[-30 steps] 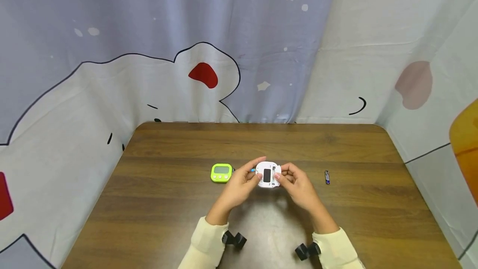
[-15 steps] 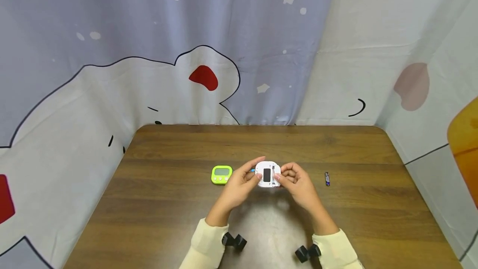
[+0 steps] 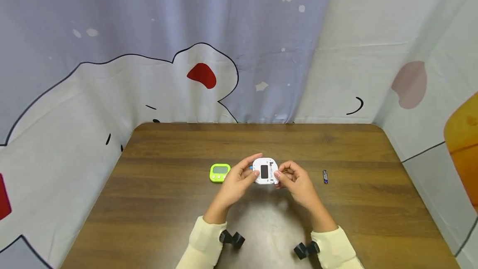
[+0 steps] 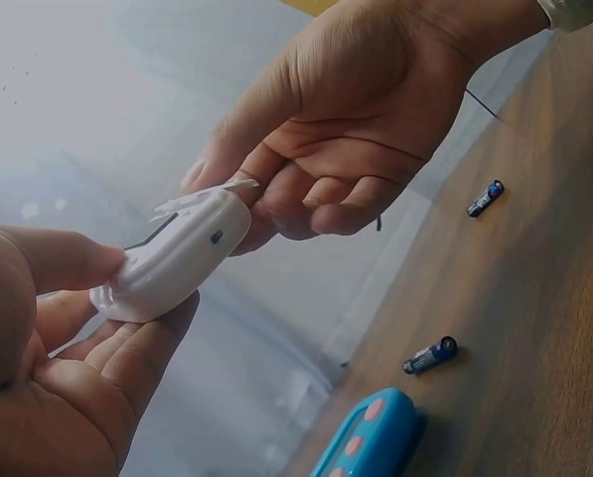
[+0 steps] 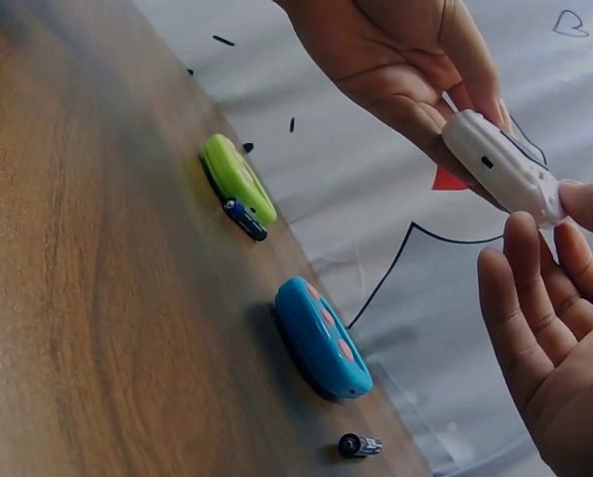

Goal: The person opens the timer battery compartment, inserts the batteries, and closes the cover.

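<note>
Above the middle of the counter (image 3: 175, 144), I am watching the white device (image 3: 266, 171) being held up between both hands, its back facing up toward the head camera. The left hand (image 3: 236, 181) is gripping its left side, thumb on the back face and fingers underneath. The right hand (image 3: 297, 182) is pinching at the opposite edge, where I am making out in the left wrist view a thin white flap (image 4: 217, 191) that is sitting raised at an angle from the body.

From that, I am judging the work on this device to be midway: the back is seemingly uncovered, and the flap is not lying flush. Whether it is coming off or going on, I am not able to tell from this moment, and the slot is showing too small for me to say if a cell is inside. Getting the flap seated is, I am guessing, among what is left.

On the counter, the green device (image 3: 220, 173) is lying with one battery (image 5: 244, 220) just beside it, and the blue device (image 5: 323, 338) is lying with a second battery (image 5: 360, 445) near its end. Another small cell (image 3: 325, 177) is resting well to the right in the head view. With no hand touching these, I am taking them as waiting, though their backs are staying hidden from me.
</note>
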Demonstrator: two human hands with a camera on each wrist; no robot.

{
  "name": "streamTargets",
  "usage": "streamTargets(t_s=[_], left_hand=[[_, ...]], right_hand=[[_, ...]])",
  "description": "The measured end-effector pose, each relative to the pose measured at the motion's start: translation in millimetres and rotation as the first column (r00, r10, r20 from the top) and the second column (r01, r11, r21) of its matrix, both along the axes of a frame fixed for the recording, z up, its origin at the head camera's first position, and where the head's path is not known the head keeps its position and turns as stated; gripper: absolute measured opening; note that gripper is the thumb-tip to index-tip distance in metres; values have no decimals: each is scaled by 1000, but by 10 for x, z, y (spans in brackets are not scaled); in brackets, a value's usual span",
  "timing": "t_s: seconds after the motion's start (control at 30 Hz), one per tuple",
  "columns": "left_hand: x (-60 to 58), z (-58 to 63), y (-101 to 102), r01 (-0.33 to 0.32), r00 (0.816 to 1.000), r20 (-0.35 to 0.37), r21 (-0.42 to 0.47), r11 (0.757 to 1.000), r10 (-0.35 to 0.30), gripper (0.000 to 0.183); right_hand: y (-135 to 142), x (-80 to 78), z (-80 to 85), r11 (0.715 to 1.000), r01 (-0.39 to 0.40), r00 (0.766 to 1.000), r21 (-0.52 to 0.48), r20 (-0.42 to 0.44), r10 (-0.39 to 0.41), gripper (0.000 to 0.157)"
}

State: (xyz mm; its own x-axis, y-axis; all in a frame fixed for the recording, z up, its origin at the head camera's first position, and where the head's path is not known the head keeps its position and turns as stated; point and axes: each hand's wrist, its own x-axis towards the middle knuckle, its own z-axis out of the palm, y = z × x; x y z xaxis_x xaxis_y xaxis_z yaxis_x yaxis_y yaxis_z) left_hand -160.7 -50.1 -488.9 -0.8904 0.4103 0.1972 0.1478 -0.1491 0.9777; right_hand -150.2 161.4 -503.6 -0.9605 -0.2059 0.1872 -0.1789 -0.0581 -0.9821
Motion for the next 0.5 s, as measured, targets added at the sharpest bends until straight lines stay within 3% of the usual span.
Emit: streamTargets(t_s=[0.3, 0.5], left_hand=[[1, -37, -8, -7, 1000, 20, -4, 1000, 8, 45], [-5, -41, -1, 0, 1000, 8, -1, 1000, 0, 44]], right_hand=[[11, -16, -20, 1000, -25, 999, -3, 31, 25, 17], [28, -14, -24, 1000, -8, 1000, 25, 2, 8, 16]])
